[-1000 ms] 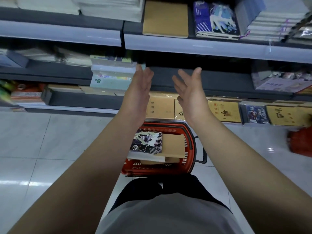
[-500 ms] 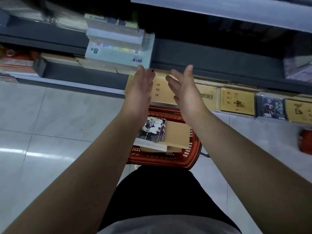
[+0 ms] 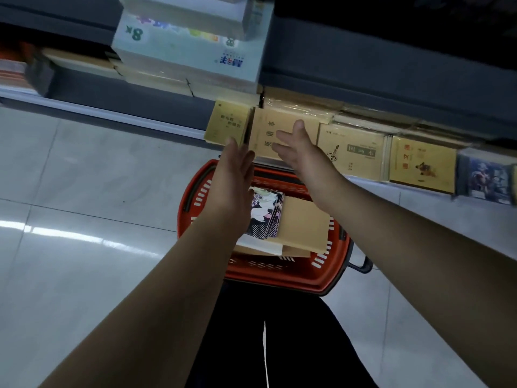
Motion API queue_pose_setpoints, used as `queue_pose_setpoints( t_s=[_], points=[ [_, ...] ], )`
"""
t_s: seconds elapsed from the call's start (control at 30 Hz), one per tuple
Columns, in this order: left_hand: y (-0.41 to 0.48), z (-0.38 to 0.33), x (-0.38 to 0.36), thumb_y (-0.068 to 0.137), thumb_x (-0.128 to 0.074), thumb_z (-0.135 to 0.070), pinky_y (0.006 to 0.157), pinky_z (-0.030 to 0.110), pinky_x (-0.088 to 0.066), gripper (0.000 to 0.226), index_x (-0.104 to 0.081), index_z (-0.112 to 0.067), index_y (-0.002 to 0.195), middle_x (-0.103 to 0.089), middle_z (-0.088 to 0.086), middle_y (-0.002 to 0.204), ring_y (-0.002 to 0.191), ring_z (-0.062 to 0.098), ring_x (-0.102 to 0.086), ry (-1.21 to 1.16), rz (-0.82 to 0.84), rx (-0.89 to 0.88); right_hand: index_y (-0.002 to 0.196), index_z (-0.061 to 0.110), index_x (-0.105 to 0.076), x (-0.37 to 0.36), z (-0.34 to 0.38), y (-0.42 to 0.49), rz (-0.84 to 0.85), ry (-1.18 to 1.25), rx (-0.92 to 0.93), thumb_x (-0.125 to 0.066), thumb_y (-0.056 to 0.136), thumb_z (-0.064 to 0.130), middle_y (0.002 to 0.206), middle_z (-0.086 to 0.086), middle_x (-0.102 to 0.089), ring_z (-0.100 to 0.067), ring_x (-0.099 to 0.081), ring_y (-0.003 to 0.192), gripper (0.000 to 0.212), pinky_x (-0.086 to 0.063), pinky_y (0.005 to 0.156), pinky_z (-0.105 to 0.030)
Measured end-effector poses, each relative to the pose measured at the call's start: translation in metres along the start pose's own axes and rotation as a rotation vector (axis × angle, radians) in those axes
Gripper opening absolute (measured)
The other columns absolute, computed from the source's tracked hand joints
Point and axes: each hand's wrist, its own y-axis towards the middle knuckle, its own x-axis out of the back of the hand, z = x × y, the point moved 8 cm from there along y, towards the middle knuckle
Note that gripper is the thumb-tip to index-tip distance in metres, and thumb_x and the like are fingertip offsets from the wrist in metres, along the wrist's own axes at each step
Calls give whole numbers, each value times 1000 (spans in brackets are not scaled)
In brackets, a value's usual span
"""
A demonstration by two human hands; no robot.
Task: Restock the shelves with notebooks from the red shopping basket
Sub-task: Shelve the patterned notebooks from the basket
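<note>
A red shopping basket point(image 3: 330, 278) stands on the floor in front of my legs. In it lie a notebook with an illustrated cover point(image 3: 265, 214) and a plain brown notebook point(image 3: 303, 224) on top of others. My left hand point(image 3: 233, 177) hovers above the basket's far left side, fingers straight, holding nothing. My right hand point(image 3: 299, 148) is stretched out with straight fingers in front of a brown notebook point(image 3: 264, 130) that stands on the bottom shelf; whether it touches the cover I cannot tell.
The bottom shelf point(image 3: 419, 189) carries a row of brown notebooks point(image 3: 355, 152) facing out and an illustrated one point(image 3: 486, 177) at the right. A pale stack marked 8K point(image 3: 184, 46) lies on the shelf above. Grey tiled floor point(image 3: 84, 219) spreads to the left.
The view has tilted down toward the basket and bottom shelf. Both hands have come down from the upper shelves, still holding nothing.
</note>
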Motion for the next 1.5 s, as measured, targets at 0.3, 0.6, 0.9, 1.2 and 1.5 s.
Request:
queue_pose_setpoints(
  t_s=[0.3,0.6,0.9,1.2,1.5],
  points=[
    [39,60,31,101,-25,-57,117,42,-17,63,-33,-21,152,-35,-2,156,146,15,-28,-136,-73,73,147,27,-40,-23,-62,44,41,-104,-67,-11,97,64,145,1,-50,-21,-37,140,69,-14,120,-46],
    [65,103,61,99,-31,-60,117,47,-16,64,-30,-26,153,-29,2,160,147,22,-26,-226,-189,172,147,25,-39,-43,-108,84,106,-246,-95,-11,89,71,145,0,-50,-23,-39,139,79,-19,112,-41],
    [91,136,71,102,-38,-50,88,33,-47,38,-63,-22,96,-74,-4,90,83,10,-67,-362,-283,229,140,22,-48,-54,-142,120,148,-393,-118,-11,86,76,141,-2,-53,-24,-45,132,84,-29,102,-38],
    [107,172,79,87,-50,-70,107,44,-40,66,-55,-23,133,-55,3,141,129,23,-52,-342,-358,281,139,3,-42,-58,-174,136,232,-630,-141,-24,97,63,139,-21,-48,-34,-48,127,75,-38,105,-41],
    [132,216,98,72,-53,-79,112,59,-28,98,-11,-44,153,-13,3,163,144,38,-26,-213,-582,402,147,12,-37,-63,-193,163,364,-928,-40,-69,86,44,152,-6,-38,-24,-39,137,76,-33,106,-28]
  ],
)
